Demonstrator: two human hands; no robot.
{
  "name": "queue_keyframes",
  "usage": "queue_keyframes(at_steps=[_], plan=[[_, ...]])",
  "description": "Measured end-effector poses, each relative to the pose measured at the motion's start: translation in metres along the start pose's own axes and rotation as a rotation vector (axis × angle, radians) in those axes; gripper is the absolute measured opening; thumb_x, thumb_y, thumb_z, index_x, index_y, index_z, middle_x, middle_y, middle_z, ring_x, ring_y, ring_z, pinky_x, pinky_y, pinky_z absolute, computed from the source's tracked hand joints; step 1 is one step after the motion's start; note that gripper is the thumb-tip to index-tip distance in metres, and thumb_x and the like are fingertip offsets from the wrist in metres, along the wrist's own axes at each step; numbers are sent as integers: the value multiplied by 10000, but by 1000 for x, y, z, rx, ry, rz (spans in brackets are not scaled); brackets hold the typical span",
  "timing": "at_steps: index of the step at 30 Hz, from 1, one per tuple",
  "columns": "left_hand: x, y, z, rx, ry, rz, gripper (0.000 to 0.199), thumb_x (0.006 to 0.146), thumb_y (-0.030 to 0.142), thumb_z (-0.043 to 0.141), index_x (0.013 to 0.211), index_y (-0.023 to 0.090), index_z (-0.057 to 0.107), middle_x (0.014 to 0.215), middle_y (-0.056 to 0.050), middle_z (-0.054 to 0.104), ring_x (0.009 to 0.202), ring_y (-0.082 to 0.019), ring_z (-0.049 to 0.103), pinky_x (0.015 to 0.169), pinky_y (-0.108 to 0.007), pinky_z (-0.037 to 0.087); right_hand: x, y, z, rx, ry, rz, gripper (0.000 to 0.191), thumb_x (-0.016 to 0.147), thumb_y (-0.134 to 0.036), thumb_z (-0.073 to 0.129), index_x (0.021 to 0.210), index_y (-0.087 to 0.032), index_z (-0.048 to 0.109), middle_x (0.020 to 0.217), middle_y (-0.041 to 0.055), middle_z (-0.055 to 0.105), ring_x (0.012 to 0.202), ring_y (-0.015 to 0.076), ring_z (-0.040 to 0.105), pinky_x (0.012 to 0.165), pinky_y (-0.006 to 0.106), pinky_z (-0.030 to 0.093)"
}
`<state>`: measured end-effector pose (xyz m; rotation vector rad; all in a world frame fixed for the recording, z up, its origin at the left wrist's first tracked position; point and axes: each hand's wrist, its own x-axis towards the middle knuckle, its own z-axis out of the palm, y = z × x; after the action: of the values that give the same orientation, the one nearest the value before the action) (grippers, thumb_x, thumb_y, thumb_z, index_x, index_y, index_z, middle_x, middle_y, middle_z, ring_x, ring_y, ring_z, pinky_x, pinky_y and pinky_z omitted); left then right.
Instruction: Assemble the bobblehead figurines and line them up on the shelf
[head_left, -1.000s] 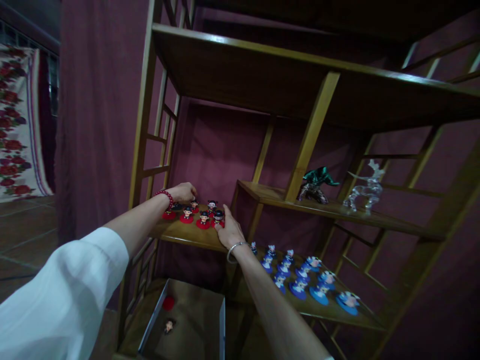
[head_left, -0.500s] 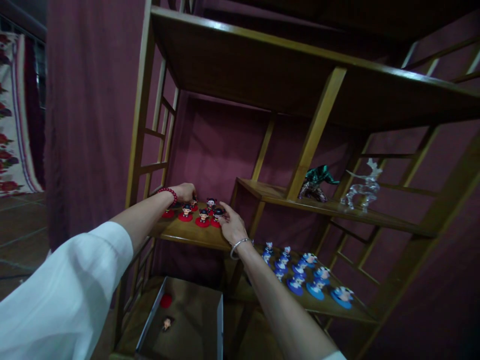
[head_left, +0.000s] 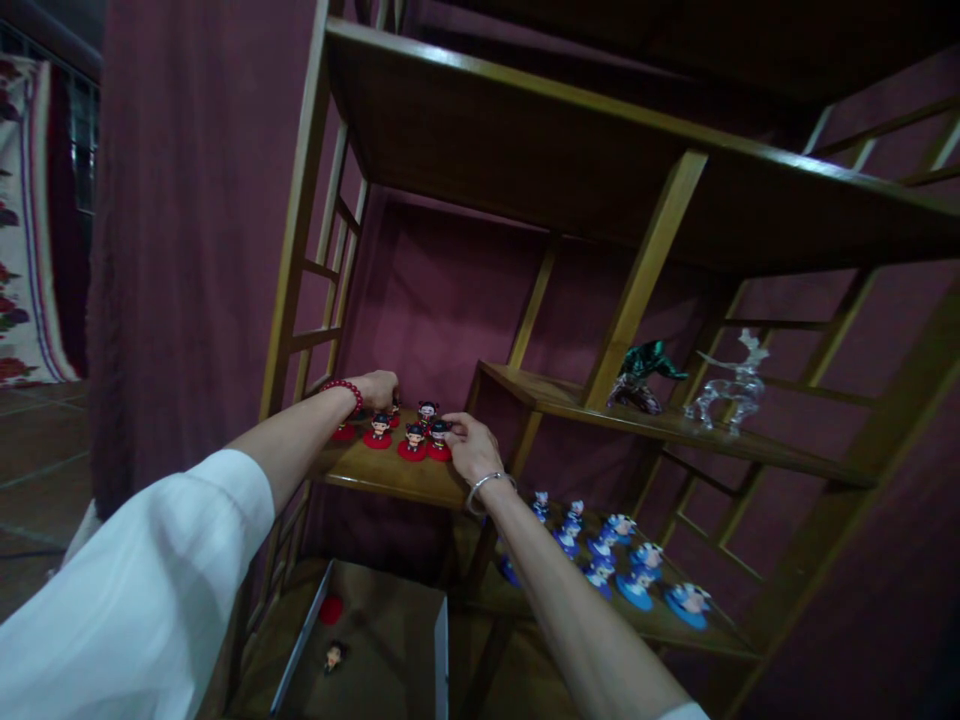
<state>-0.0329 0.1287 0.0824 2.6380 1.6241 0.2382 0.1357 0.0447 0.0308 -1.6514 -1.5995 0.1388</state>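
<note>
Several small black-haired figurines on red round bases stand on the left wooden shelf (head_left: 390, 476). My left hand (head_left: 377, 390), with a red bead bracelet at the wrist, reaches to the back left of the group. Its fingers are curled down over a figurine (head_left: 395, 404) that they partly hide. My right hand (head_left: 471, 445), wearing a silver bangle, is at the right end of the group. Its thumb and forefinger close on the front right figurine (head_left: 439, 434). Between the hands stand other figurines, one at the back (head_left: 427, 412) and two in front (head_left: 414, 440).
Below is an open box (head_left: 382, 640) holding a loose figurine (head_left: 334, 656) and a red disc (head_left: 331, 609). Blue-based figurines (head_left: 636, 588) fill a lower right shelf. A clear deer ornament (head_left: 731, 388) and a dark green ornament (head_left: 643, 372) stand above them.
The view has shifted slightly, moving the scene a little right and down. My right fingers have drawn in at the front right figurine. My left hand stays at the back left one.
</note>
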Motion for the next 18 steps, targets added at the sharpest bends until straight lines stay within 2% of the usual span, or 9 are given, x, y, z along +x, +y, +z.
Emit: queue_keyframes(at_steps=[4,8,12,18], plan=[[-2,0,-1,20,0,6,294,579,175,614,861,117,677,786,-79,679,699,-161,591,586,-196,419,3,1,-2,-58,-44,-22,349,729,-136,496,1053,-233,581,913,18,649,847,140,593,768,246,443],[-2,-1,-2,27,-2,5,304,590,184,615,882,121,672,804,-83,680,711,-162,593,596,-197,420,6,6,1,-18,-79,-65,419,718,-137,517,1124,-238,536,973,19,641,870,128,590,790,236,436],[-2,-3,-1,28,2,17,311,599,192,612,897,119,665,846,-94,677,740,-167,592,606,-198,417,5,8,3,-12,-107,-86,417,691,-187,576,1102,-250,550,891,-1,656,791,127,599,763,243,447],[-5,-6,-3,19,5,25,306,591,184,612,887,128,663,786,-74,678,695,-147,589,575,-175,407,4,3,0,-42,-86,-77,337,695,-186,575,1020,-270,597,866,-11,663,815,135,601,756,244,446]])
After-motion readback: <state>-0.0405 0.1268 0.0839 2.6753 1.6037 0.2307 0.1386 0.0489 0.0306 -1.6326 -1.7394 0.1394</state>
